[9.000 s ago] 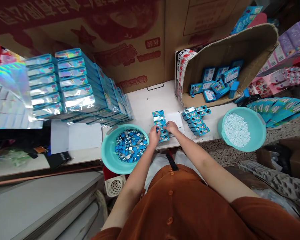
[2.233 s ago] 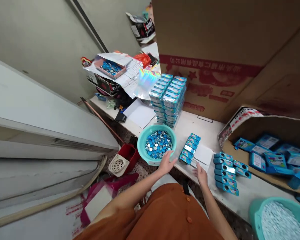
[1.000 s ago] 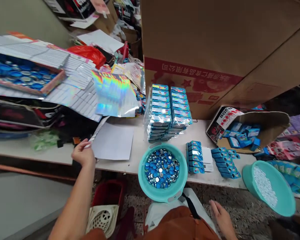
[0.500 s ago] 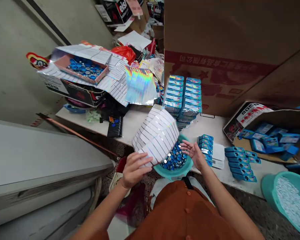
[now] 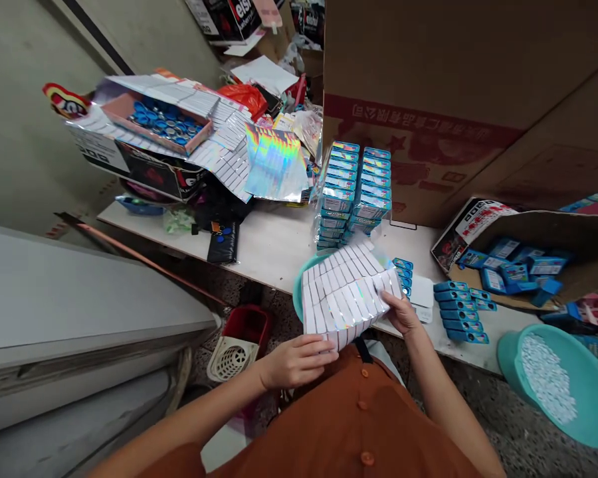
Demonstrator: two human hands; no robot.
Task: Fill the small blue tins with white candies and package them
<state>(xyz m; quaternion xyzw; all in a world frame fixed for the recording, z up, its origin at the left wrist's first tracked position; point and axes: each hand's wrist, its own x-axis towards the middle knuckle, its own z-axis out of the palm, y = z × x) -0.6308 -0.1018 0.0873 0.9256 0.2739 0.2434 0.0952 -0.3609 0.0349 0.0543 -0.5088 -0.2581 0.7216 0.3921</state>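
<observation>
A clear plastic pack of white-faced slips or flat boxes in rows (image 5: 346, 292) is held in front of my body, tilted. My left hand (image 5: 299, 360) grips its near left corner, fingers closed over the edge. At its right end my right hand (image 5: 401, 313) has its fingers closed on the side. Beneath the pack lies a turquoise basin (image 5: 298, 292), of which only the left rim shows; its contents are hidden. Bagged stacks of blue boxes (image 5: 353, 192) stand just beyond the pack.
Rows of blue boxes (image 5: 461, 312) lie on the white bench (image 5: 269, 245) to the right, by an open carton (image 5: 508, 302) of more blue boxes. A turquoise tub (image 5: 515, 355) holds small white pieces. At left, a pink tray (image 5: 199, 136) contains blue-and-silver discs.
The pack has moved right and down, now covering the basin's discs. My right hand, open and apart from the pack before, has taken hold of its right side.
</observation>
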